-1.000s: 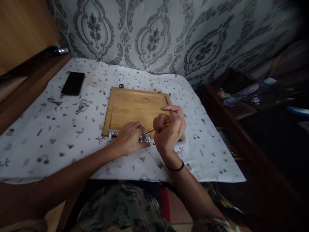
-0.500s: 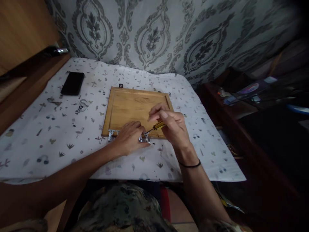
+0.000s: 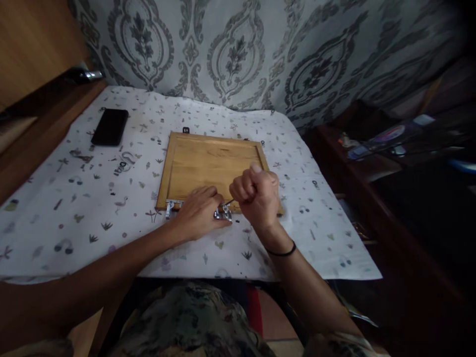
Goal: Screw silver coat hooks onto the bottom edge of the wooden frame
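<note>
A framed wooden cabinet door (image 3: 208, 161) lies flat on the cloth-covered table. Along its near edge sit two metal hinges, the left hinge (image 3: 170, 207) and the right hinge (image 3: 223, 215). My left hand (image 3: 199, 212) rests over that edge, its fingers and thumb closed about the right hinge and partly covering it. Wrapped in a fist, my right hand (image 3: 257, 196) grips a screwdriver (image 3: 230, 202); only the thin shaft shows, its tip at the right hinge. The screwdriver's handle is hidden inside the fist.
A black phone (image 3: 110, 127) lies at the table's back left. The patterned tablecloth (image 3: 115, 208) spreads around the door. A grey patterned curtain (image 3: 238, 59) hangs behind, and dark furniture with a clear plastic package (image 3: 383, 139) stands at the right.
My right hand has turned and closed from a loose finger hold into a fist around the screwdriver handle, hiding the yellow grip. My left hand stays at the hinge.
</note>
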`<move>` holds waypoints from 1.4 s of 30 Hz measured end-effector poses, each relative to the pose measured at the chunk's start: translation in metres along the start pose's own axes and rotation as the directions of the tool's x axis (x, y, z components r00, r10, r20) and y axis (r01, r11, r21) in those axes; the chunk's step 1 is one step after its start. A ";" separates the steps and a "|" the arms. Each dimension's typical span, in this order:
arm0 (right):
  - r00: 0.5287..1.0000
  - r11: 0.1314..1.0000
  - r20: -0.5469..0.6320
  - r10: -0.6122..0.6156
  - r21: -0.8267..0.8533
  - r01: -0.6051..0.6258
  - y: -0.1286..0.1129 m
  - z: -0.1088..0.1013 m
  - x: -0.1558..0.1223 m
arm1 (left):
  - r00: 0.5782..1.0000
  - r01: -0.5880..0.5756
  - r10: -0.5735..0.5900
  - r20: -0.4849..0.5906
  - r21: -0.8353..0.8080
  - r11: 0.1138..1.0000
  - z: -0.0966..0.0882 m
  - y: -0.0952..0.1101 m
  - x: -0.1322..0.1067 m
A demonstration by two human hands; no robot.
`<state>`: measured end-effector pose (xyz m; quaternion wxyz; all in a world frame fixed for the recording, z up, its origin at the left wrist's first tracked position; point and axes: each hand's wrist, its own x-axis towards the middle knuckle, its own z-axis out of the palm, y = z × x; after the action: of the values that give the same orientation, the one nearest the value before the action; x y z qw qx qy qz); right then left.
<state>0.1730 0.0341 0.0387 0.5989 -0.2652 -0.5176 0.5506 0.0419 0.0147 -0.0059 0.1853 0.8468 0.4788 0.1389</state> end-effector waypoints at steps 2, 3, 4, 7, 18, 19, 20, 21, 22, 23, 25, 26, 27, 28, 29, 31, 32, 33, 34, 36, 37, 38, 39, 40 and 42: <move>0.967 0.992 -0.221 -0.124 -0.065 0.112 0.003 0.011 -0.006 | 1.000 0.004 -0.004 0.004 -0.006 1.000 0.000 0.000 0.000; 0.938 0.984 -0.300 -0.172 -0.097 0.150 0.004 0.015 -0.008 | 1.000 0.007 -0.007 0.005 -0.012 1.000 0.000 0.000 0.000; 0.911 0.978 -0.357 -0.206 -0.118 0.174 0.006 0.016 -0.010 | 1.000 0.007 -0.007 0.002 -0.017 1.000 0.000 0.000 -0.001; 0.912 0.984 -0.370 -0.175 -0.105 0.146 0.006 0.010 -0.008 | 1.000 -0.003 0.002 -0.019 -0.021 1.000 0.001 0.000 -0.001; 0.957 0.993 0.265 0.118 -0.051 -0.109 -0.008 -0.033 0.017 | 0.999 -0.010 0.008 -0.037 -0.048 0.999 0.005 -0.004 0.001; 0.944 0.989 0.295 0.148 -0.042 -0.142 -0.007 -0.032 0.018 | 0.999 -0.018 0.015 -0.042 -0.061 0.998 0.005 -0.004 0.001; 0.930 0.984 0.323 0.178 -0.035 -0.176 -0.007 -0.030 0.017 | 0.999 -0.022 0.018 -0.045 -0.075 0.997 0.005 -0.004 0.001; 0.919 0.978 0.339 0.203 -0.030 -0.205 -0.006 -0.028 0.017 | 0.999 -0.022 0.018 -0.044 -0.083 0.996 0.004 -0.004 0.001; 0.917 0.974 0.335 0.218 -0.025 -0.223 -0.006 -0.026 0.016 | 0.999 -0.017 0.014 -0.040 -0.084 0.996 0.003 -0.003 0.000; 0.926 0.974 0.306 0.220 -0.017 -0.226 -0.006 -0.024 0.014 | 0.999 -0.007 0.005 -0.033 -0.076 0.997 0.002 -0.002 0.000; 0.962 0.983 0.205 0.182 -0.005 -0.185 -0.005 -0.017 0.011 | 1.000 0.015 -0.016 -0.014 -0.052 0.999 0.000 -0.001 0.000; 0.978 0.989 0.143 0.150 -0.011 -0.150 -0.004 -0.014 0.009 | 1.000 0.023 -0.024 -0.008 -0.043 0.999 -0.001 0.000 0.000; 0.991 0.994 0.072 0.109 -0.025 -0.108 -0.003 -0.009 0.006 | 1.000 0.028 -0.029 -0.005 -0.039 0.999 -0.001 0.001 0.000; 0.998 0.997 -0.005 0.060 -0.046 -0.060 -0.001 -0.005 0.003 | 1.000 0.029 -0.029 -0.004 -0.038 0.999 -0.001 0.001 0.000; 0.996 0.998 -0.084 0.005 -0.069 -0.011 0.001 0.000 0.000 | 1.000 0.025 -0.025 -0.004 -0.040 0.999 -0.001 0.000 0.000; 0.967 0.991 -0.233 -0.100 -0.109 0.076 0.004 0.009 -0.006 | 1.000 0.012 -0.013 -0.005 -0.044 0.999 0.000 -0.001 0.000; 0.946 0.987 -0.293 -0.140 -0.119 0.109 0.005 0.012 -0.008 | 1.000 0.008 -0.009 -0.009 -0.045 0.999 0.001 -0.001 0.000; 0.925 0.984 -0.341 -0.167 -0.122 0.133 0.006 0.014 -0.009 | 1.000 0.004 -0.005 -0.017 -0.045 0.999 0.002 -0.002 0.000; 0.910 0.983 -0.375 -0.178 -0.117 0.144 0.006 0.014 -0.009 | 1.000 -0.002 0.001 -0.028 -0.043 0.999 0.002 -0.002 0.000; 0.912 0.989 -0.385 -0.144 -0.090 0.118 0.004 0.009 -0.006 | 0.999 -0.016 0.014 -0.050 -0.034 0.999 0.003 -0.002 -0.001; 0.932 0.995 -0.350 -0.097 -0.070 0.077 0.003 0.004 -0.004 | 0.998 -0.019 0.018 -0.053 -0.028 0.999 0.003 -0.002 -0.001; 0.959 0.998 -0.282 -0.034 -0.052 0.020 0.001 -0.002 0.000 | 0.999 -0.020 0.019 -0.047 -0.024 1.000 0.002 -0.002 -0.001; 0.982 0.998 -0.186 0.034 -0.039 -0.042 -0.001 -0.009 0.003 | 0.999 -0.018 0.017 -0.039 -0.021 1.000 0.002 -0.002 -0.001; 0.993 0.994 -0.077 0.095 -0.043 -0.098 -0.002 -0.016 0.007 | 0.999 -0.015 0.014 -0.030 -0.019 1.000 0.001 -0.002 -0.001; 0.986 0.988 0.089 0.139 -0.085 -0.131 -0.005 -0.027 0.014 | 1.000 -0.014 0.014 -0.024 -0.021 1.000 0.001 -0.002 0.000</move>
<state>0.1973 0.0524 0.0389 0.5242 -0.2965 -0.5474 0.5810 0.0408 0.0151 -0.0077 0.1874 0.8464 0.4736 0.1552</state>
